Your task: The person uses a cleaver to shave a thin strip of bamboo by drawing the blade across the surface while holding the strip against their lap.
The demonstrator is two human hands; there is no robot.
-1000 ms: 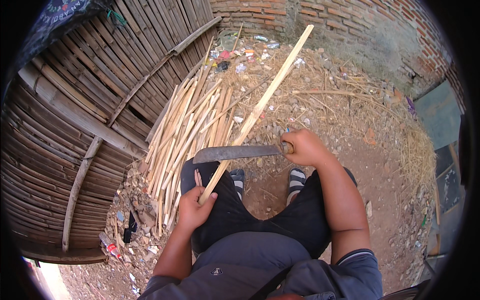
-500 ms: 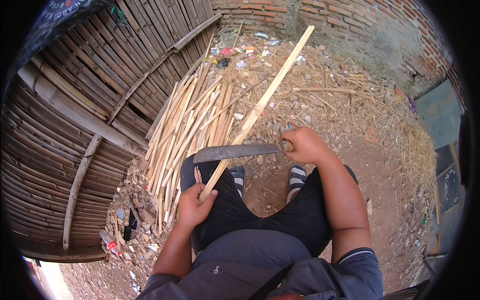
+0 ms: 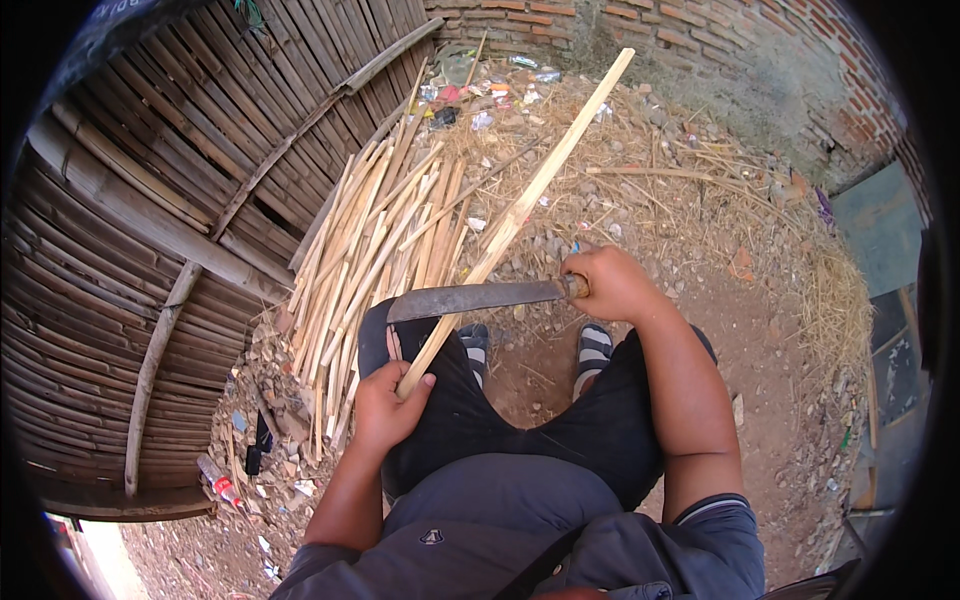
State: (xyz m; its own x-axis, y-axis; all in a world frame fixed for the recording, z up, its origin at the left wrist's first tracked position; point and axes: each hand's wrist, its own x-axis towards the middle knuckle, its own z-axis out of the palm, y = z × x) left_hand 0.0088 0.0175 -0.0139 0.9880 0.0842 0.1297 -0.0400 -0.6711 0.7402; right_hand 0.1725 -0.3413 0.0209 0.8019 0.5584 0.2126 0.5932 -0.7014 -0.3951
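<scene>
My left hand (image 3: 391,408) is closed round the near end of a long pale wooden strip (image 3: 530,195), just over my left thigh. The strip slants away up to the right, its far end raised toward the brick wall. In my right hand (image 3: 612,285) is the wooden handle of a machete (image 3: 478,298), gripped firmly. Its broad dark blade points left and lies across the strip, a little beyond my left hand. The blade's tip reaches over my left knee. Whether the edge bites into the wood I cannot tell.
A pile of split wooden strips (image 3: 375,250) lies left of my legs, beside a bamboo wall (image 3: 130,270). Straw and litter (image 3: 640,200) cover the ground ahead, below a brick wall (image 3: 740,60). A plastic bottle (image 3: 218,478) lies at the lower left; a grey-green panel (image 3: 880,230) stands right.
Both hands, the strip and the machete hold nearly the same places. The view has shifted very slightly.
</scene>
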